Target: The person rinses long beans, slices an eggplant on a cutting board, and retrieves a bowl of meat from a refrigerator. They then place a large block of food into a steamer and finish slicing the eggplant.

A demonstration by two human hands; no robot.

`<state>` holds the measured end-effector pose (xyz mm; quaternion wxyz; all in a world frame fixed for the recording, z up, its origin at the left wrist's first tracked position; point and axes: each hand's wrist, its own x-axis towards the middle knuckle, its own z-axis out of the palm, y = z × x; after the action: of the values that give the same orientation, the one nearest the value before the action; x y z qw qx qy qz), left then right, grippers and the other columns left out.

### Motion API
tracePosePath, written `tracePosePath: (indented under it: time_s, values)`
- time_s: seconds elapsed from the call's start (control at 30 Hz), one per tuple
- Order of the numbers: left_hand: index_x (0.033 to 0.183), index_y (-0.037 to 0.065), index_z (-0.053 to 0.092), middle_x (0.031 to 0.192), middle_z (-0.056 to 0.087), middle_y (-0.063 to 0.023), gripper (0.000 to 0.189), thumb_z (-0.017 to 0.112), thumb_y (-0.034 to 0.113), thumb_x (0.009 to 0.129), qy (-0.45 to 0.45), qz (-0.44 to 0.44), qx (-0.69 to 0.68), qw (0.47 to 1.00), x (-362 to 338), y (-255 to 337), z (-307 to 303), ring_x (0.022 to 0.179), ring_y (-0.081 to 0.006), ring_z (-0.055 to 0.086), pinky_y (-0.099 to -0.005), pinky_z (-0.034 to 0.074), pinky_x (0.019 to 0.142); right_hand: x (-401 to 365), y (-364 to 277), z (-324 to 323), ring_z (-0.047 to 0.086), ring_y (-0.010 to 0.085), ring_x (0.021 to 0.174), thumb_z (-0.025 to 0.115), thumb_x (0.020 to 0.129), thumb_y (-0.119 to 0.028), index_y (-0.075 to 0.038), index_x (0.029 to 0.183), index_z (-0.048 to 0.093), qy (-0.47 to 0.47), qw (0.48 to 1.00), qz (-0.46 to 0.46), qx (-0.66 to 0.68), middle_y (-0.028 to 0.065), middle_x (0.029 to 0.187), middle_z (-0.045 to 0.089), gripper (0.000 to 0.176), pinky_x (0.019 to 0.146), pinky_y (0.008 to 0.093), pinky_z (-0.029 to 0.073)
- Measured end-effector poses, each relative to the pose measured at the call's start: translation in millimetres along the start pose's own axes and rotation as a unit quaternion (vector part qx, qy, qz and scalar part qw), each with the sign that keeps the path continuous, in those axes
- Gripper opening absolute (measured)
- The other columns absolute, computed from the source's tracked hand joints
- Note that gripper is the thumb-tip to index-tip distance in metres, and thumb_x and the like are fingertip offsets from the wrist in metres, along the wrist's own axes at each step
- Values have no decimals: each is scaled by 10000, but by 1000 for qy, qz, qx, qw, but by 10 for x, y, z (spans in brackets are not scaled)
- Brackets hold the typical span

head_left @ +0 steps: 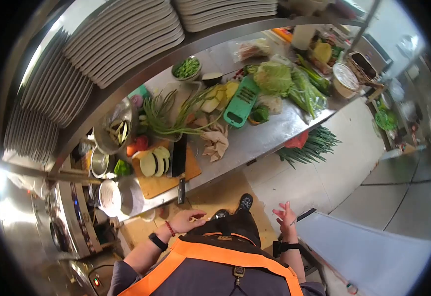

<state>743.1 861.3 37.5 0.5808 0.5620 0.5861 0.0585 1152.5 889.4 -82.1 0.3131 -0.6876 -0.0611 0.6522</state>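
My left hand [188, 220] is low in front of my dark apron, its fingers loosely spread with nothing in them. My right hand [286, 216] hangs over the floor to the right, fingers apart and empty. Nearest to my left hand, the black handle of a cleaver [179, 157] juts past the counter edge, the blade lying on a wooden cutting board [192, 169]. Pale eggplant slices [148, 165] rest on that board. To its right is a crumpled cloth [216, 143], and farther off a green grater [242, 101] lies among vegetables.
Stacked plates [126, 39] fill a shelf above the metal counter [269, 133]. Cabbage [273, 78], long green beans [151, 116], bowls and bags crowd the counter. Green onions [311, 146] stand below its edge. At the lower right is a large white lid or panel [368, 246].
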Motion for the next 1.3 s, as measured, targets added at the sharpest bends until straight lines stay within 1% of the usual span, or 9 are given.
tracePosePath:
  time_s: [0.1, 0.2, 0.27, 0.73, 0.87, 0.93, 1.1, 1.2, 1.3]
  values:
    - [1288, 62, 504, 1233, 566, -118, 486, 612, 317, 888, -70, -10, -109, 992, -59, 173, 47, 1144, -202, 531, -320, 415, 971, 589, 251, -96, 580, 129, 947, 671, 843, -322, -93, 1192, 548, -65, 997, -8, -44, 43, 873, 672, 435, 735, 306, 388]
    - [1365, 73, 419, 1401, 415, -125, 492, 551, 272, 935, -157, 78, -69, 982, -129, 210, 234, 1255, -215, 425, -314, 337, 1040, 429, 22, 232, 605, 117, 789, 706, 780, -109, -49, 1188, 534, -76, 973, -193, -102, 101, 858, 678, 447, 695, 251, 429]
    - [1320, 14, 453, 1353, 472, -123, 474, 547, 279, 938, -199, 51, -197, 959, -168, -92, 537, 1244, -194, 426, -276, 325, 1037, 444, -252, 452, 601, 104, 775, 694, 765, -71, -44, 1181, 542, -121, 976, -146, -104, 106, 848, 685, 444, 651, 229, 417]
    - [986, 6, 662, 1141, 614, -91, 203, 596, 181, 906, 100, 84, -372, 919, -679, -596, 199, 1041, -138, 552, -272, 447, 874, 96, -542, 1216, 558, 124, 612, 606, 872, -161, -33, 860, 610, -230, 937, -199, -173, 103, 801, 668, 129, 598, 231, 431]
    - [1018, -10, 643, 934, 669, -54, 201, 605, 137, 887, 272, 51, -339, 899, -849, -871, -164, 860, -112, 610, -243, 489, 776, -274, -182, 1130, 524, 76, 650, 538, 910, -391, -37, 998, 651, -229, 849, -209, -428, 50, 927, 666, 382, 596, 229, 404]
    - [1041, -10, 632, 923, 666, -55, 209, 609, 111, 873, 308, 30, -342, 887, -805, -1168, -281, 870, -111, 612, -248, 494, 775, -536, 81, 1123, 554, 67, 826, 545, 923, -356, -48, 1114, 639, -260, 872, -173, -376, 12, 1048, 647, 374, 698, 239, 439]
    - [1175, -12, 537, 1117, 583, -121, 435, 694, 156, 806, 354, -23, -305, 884, -469, -1645, -701, 926, -189, 625, -291, 496, 795, -812, 547, 860, 579, 121, 930, 621, 888, -325, -55, 1153, 631, -286, 834, -43, -471, 31, 1014, 665, 378, 834, 253, 453]
    - [1279, 23, 454, 1209, 525, -217, 653, 733, 306, 761, 492, -16, -59, 869, 87, -2114, -1008, 1140, -321, 514, -398, 415, 947, -937, 481, 635, 589, 102, 781, 645, 870, -301, -64, 1071, 679, -283, 838, -62, -463, 26, 892, 685, 312, 705, 227, 476]
    - [1371, 45, 334, 1357, 394, -250, 893, 747, 457, 694, 475, -61, -4, 878, 258, -1538, -1482, 1314, -392, 278, -454, 235, 1076, -1197, 407, 537, 573, 84, 682, 677, 833, -291, -73, 1003, 708, -220, 849, -100, -469, 26, 794, 685, 278, 612, 234, 466]
